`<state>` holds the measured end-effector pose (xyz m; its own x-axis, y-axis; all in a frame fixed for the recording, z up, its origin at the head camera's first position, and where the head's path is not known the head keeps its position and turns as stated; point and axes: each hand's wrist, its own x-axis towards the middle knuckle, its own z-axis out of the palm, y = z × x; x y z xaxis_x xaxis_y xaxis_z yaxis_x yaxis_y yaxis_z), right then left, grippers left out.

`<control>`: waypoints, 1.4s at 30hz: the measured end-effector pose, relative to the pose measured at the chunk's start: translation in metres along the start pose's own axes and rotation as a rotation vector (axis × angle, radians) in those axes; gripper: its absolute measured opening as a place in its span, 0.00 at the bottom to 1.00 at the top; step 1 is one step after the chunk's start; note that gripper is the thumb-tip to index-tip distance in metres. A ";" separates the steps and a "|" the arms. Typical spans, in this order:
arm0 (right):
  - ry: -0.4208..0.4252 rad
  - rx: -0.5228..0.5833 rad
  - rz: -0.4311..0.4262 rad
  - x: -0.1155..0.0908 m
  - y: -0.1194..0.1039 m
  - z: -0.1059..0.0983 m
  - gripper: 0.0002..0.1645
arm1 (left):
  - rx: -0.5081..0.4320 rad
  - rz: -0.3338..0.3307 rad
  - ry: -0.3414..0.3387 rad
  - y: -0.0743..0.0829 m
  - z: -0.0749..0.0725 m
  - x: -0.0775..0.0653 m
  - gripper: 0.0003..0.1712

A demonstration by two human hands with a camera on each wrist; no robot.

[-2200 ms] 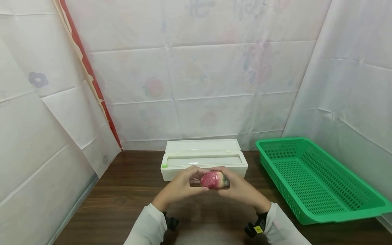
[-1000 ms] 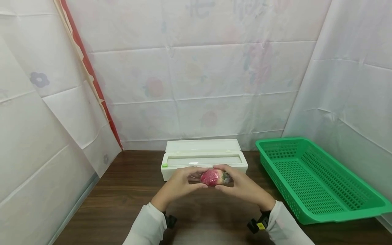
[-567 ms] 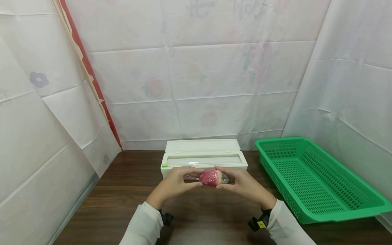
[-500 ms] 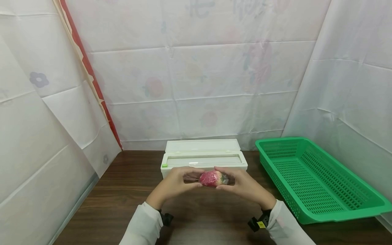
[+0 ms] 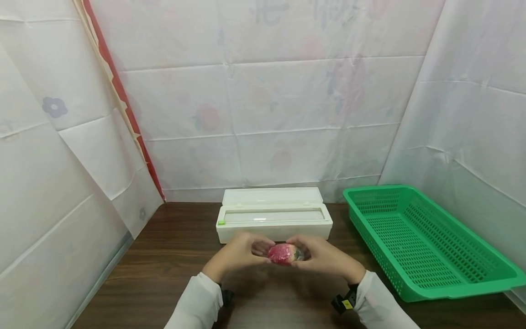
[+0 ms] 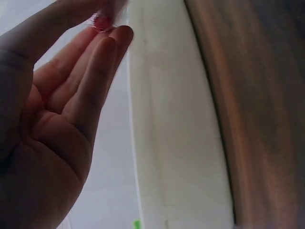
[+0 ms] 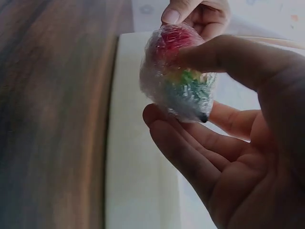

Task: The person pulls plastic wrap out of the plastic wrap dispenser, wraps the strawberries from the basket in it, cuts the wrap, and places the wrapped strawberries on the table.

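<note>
A fruit [image 5: 282,254] wrapped in clear film is held in the air between both hands; it is red at one end, pale yellow and green at the other. My left hand [image 5: 237,252] pinches the red end between thumb and fingers; only a bit of red shows there in the left wrist view. With thumb and curled fingers my right hand [image 5: 324,257] grips the green end. In the right wrist view the film [image 7: 155,78] looks wrinkled and shiny, and a small dark tip pokes out near the fingers. Just behind the hands stands a white cling film dispenser [image 5: 273,230], its lid raised.
A large green plastic basket [image 5: 411,283] stands to the right on the dark wooden table [image 5: 181,256]. A green slider [image 5: 221,222] sits at the dispenser's left end. White printed sheeting [image 5: 263,105] encloses the back and sides.
Both hands have come down with the wrapped fruit, away from the dispenser's front, uncovering more of it. Earlier the hands shifted their hold slightly on the fruit. Dispenser and basket stay put.
</note>
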<state>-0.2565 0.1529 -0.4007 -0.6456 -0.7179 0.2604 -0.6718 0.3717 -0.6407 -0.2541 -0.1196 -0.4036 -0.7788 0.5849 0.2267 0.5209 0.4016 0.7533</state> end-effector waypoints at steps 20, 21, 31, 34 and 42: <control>-0.091 -0.061 0.129 0.004 0.020 0.022 0.26 | 0.166 -0.126 -0.096 -0.009 0.017 -0.001 0.16; -0.090 -0.058 0.128 0.004 0.021 0.023 0.26 | 0.166 -0.130 -0.096 -0.009 0.017 -0.001 0.16; -0.086 -0.072 0.152 0.006 0.022 0.026 0.25 | 0.173 -0.125 -0.106 -0.014 0.018 -0.003 0.16; -0.084 -0.088 0.148 0.006 0.023 0.025 0.26 | 0.163 -0.129 -0.111 -0.015 0.016 -0.002 0.18; -0.098 -0.100 0.145 0.005 0.024 0.024 0.30 | 0.157 -0.170 -0.176 -0.013 0.008 -0.007 0.23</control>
<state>-0.2671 0.1436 -0.4319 -0.7031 -0.7047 0.0955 -0.6100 0.5285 -0.5904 -0.2530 -0.1237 -0.4201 -0.7941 0.6076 -0.0151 0.4469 0.6005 0.6631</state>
